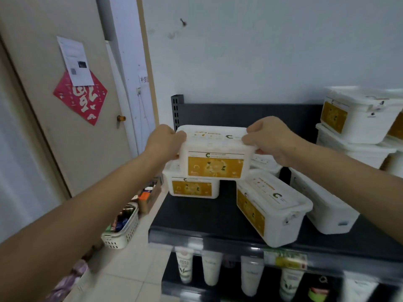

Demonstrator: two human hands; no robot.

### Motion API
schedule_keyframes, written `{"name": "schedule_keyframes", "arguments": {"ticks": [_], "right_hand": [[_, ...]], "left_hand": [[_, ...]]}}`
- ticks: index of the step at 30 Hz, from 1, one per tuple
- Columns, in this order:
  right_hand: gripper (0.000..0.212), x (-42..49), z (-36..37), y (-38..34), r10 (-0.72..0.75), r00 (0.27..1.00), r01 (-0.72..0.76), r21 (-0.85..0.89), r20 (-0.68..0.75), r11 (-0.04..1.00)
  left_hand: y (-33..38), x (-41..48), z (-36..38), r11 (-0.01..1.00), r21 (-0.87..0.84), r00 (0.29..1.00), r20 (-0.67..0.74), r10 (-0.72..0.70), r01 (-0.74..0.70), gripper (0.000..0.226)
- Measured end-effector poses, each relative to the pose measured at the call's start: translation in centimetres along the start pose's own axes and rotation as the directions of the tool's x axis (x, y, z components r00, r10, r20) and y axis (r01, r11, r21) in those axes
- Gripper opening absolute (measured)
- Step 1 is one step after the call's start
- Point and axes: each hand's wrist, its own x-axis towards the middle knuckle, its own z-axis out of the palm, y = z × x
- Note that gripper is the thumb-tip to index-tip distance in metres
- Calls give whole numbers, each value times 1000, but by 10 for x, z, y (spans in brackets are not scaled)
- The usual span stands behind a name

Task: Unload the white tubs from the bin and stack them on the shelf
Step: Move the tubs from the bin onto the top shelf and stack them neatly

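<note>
Head view. Both grips are closed on one tub (216, 158). The left grip (165, 140) curls round its left end at the lid rim. The right grip (270, 138) pinches the right end with its fingers under the rim. The tub is level, label toward the camera, and held over the back of the shelf (196, 216).

- Directly below the grips, a lower tub (192, 187) sits on the shelf, label forward.
- The held tub is offset toward the right grip. Only its left part lies over the lower lid, and the rest overhangs bare shelf.
- I cannot tell whether it touches the lid or is just above it.
- Below the right grip and nearer the camera, a skewed tub (272, 205) sits close to the shelf's front edge.
- Out past the right grip is a stack (357, 118) of tubs at the back.
- Below the left grip, on the floor, is a white basket (124, 232) of small goods.
- The bin is not in view.

Risks, as judged:
- If released at this offset, the tub would likely tip off the lower lid toward the right grip. It should shift toward the left grip until the edges line up.
- The lids look smooth, so a tub set down tilted may slide.
- The right forearm passes just above the skewed tub, and a careless withdrawal could nudge it off the front edge.
- The hold is on the lid rim only. If the lid is loose, the body could drop.
</note>
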Motion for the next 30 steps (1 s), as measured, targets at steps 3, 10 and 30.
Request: {"name": "schedule_keyframes", "arguments": {"ticks": [3, 10, 30], "right_hand": [[36, -23, 16, 4, -7, 990, 7, -3, 140, 1000], [37, -52, 58, 28, 121, 897, -94, -82, 425, 992], [33, 56, 7, 66, -203, 963, 270, -660, 178, 701]], "left_hand": [[-26, -29, -23, 997, -27, 997, 15, -70, 70, 17], [-84, -57, -24, 961, -75, 959, 117, -257, 267, 14], [-62, 9, 13, 807, 525, 963, 128, 239, -270, 52]]}}
